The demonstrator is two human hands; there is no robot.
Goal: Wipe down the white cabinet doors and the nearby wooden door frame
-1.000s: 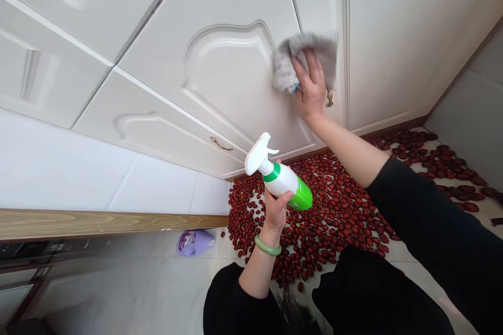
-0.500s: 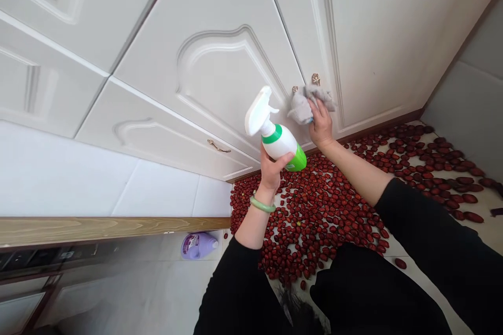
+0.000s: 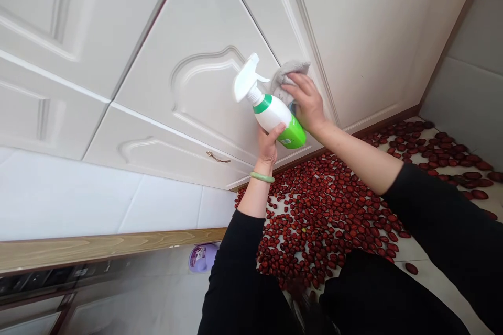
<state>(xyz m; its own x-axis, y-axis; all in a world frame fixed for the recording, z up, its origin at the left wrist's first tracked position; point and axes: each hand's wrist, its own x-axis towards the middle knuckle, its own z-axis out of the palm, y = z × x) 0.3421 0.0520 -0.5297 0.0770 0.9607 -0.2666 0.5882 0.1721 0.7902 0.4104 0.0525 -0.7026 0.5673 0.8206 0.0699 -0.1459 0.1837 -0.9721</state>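
Note:
My left hand (image 3: 269, 144) is wrapped round a white and green spray bottle (image 3: 273, 112), which tilts with its white trigger head up and to the left. In my right hand (image 3: 310, 102) is a bunched grey cloth (image 3: 288, 76), held against the white cabinet doors (image 3: 214, 26) near the gap between two of them. The cloth and hand cover the place where the door knobs are, so the knobs are hidden. The bottle's base is close in front of my right hand; whether they touch I cannot tell.
Many red dates (image 3: 322, 209) lie spread over the tiled floor below the cabinet. A gold drawer handle (image 3: 218, 157) sticks out at the left. A purple bottle (image 3: 201, 258) lies on the floor beyond a wooden edge (image 3: 118, 245), partly behind my left sleeve.
My right hand has moved up and left with the cloth, now covering the knobs that showed earlier. The spray bottle and left hand are slightly higher in view. The camera view has shifted.

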